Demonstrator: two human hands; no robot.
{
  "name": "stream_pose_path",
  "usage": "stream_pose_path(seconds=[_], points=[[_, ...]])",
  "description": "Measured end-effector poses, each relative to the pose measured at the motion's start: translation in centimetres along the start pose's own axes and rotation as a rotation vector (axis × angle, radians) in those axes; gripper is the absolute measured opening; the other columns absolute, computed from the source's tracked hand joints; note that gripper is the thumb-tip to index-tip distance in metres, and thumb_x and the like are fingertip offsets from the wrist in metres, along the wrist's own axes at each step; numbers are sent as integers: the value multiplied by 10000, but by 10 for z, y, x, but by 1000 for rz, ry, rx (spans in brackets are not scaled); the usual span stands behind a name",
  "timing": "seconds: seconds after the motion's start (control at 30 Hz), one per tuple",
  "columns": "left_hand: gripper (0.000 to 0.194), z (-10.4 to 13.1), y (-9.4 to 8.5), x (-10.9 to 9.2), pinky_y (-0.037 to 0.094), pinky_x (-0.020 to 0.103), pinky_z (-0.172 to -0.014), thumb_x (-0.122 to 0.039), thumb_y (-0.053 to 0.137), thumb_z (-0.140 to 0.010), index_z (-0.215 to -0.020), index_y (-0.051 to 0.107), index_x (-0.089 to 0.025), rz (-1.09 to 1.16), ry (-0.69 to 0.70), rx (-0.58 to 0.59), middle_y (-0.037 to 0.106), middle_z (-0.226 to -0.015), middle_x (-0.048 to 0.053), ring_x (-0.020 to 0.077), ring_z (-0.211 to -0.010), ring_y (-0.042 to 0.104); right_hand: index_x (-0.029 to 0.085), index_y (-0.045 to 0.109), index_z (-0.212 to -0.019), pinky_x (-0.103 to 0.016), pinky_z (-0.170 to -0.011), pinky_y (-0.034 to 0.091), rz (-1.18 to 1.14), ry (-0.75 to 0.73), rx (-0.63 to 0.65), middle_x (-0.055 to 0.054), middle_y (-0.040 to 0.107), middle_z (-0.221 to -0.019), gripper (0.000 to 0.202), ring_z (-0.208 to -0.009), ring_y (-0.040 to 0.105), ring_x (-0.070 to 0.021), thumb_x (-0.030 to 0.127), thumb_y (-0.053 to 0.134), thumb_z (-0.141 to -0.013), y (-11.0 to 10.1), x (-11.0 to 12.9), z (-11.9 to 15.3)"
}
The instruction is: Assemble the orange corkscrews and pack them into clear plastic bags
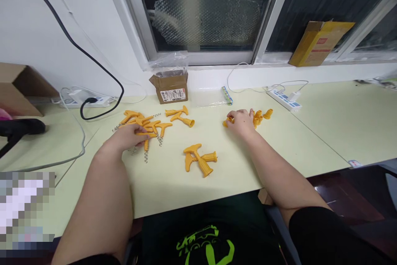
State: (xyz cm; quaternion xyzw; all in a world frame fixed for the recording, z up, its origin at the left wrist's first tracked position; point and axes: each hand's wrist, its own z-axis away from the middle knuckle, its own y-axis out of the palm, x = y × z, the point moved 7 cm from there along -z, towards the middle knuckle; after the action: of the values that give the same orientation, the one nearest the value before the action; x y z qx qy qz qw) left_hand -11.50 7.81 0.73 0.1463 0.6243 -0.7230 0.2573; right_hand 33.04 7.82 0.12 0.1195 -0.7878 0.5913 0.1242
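Note:
My left hand [125, 136] is closed on a yellow T-handled corkscrew [147, 134] at the pile on the left. Around it lie several more corkscrews [163, 127] with yellow handles and bare metal spirals. On the right, my right hand [242, 122] has its fingers curled down over a yellow bell-shaped plastic sleeve [228, 122], which it partly hides. Several loose yellow sleeves [268, 113] sit just beyond that hand. Between my arms, two corkscrews with sleeves fitted [204, 166] lie crossed. Two more sleeved corkscrews [185, 120] rest farther back.
A small open cardboard box [172, 90] stands against the wall beside a clear plastic bag [206, 98]. Power strips [284, 99] and cables lie along the back. A black cable [77, 46] hangs at the left, near a larger carton [18, 87]. A yellow package [319, 44] leans on the window.

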Motion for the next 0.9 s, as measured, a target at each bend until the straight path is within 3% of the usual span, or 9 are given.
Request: stream_pose_path(seconds=[0.1,0.27,0.43,0.53,0.63,0.7,0.77,0.8,0.9], points=[[388,-5,6,6,530,335,-636,-450,814,-634,-929,698,-226,-56,-51,12,709,-734,19,244,-668,700,229,700,-1037,-699,-1217,22,-25,5,1,-67,744,-985,215,-1248,545,-314,262,620,-840,2,-2,0],[362,-9,10,1,551,340,-699,-396,800,-651,-965,720,-235,-50,2,-44,746,-1031,37,223,-728,708,217,664,-1012,-712,-1208,47,-18,10,-7,-81,736,-995,186,-1231,562,-324,234,629,-830,3,-4,-2],[311,-13,11,-4,542,385,-857,-329,782,-688,-974,711,-229,-117,57,-131,755,-1085,64,299,-1004,701,215,678,-996,-730,-1191,93,-5,13,-13,-101,736,-1051,171,-1232,553,-352,223,630,-832,5,-10,-4],[337,-17,13,-3,534,395,-873,-316,762,-713,-1029,696,-220,-129,67,-143,750,-1110,79,304,-1036,689,214,683,-1062,-736,-1184,117,-4,6,-47,-112,728,-1139,228,-1250,533,-371,219,633,-840,4,-12,-5],[367,-15,11,-11,524,406,-858,-350,747,-732,-1065,699,-204,-160,121,-211,728,-1103,107,307,-1012,678,212,683,-1097,-692,-1194,162,-57,-70,-146,-122,705,-1188,252,-1261,521,-371,242,657,-848,-4,-4,-4],[368,-7,10,-26,514,399,-829,-396,710,-775,-1093,709,-212,-171,200,-280,706,-1087,106,297,-984,663,206,685,-1073,-590,-1167,292,-162,-212,-178,-119,701,-1142,214,-1218,548,-338,276,659,-873,-10,11,0],[354,6,15,-50,505,373,-801,-420,660,-826,-1121,716,-234,-141,337,-275,689,-1059,82,263,-935,645,201,683,-1048,-450,-1028,438,-300,-408,-91,-94,693,-1023,182,-1065,605,-275,314,638,-913,-10,34,9],[349,14,21,-64,504,356,-790,-423,642,-846,-1137,715,-244,-108,426,-218,684,-1045,67,239,-902,636,199,682,-1036,-387,-924,474,-359,-501,2,-71,676,-949,183,-953,617,-239,338,632,-928,-8,46,16],[339,44,49,-104,513,313,-797,-426,641,-867,-1152,717,-258,-29,682,102,677,-1121,50,206,-931,624,198,674,-1007,-286,-692,431,-466,-694,353,1,593,-805,273,-714,544,-159,450,697,-903,4,83,44]])
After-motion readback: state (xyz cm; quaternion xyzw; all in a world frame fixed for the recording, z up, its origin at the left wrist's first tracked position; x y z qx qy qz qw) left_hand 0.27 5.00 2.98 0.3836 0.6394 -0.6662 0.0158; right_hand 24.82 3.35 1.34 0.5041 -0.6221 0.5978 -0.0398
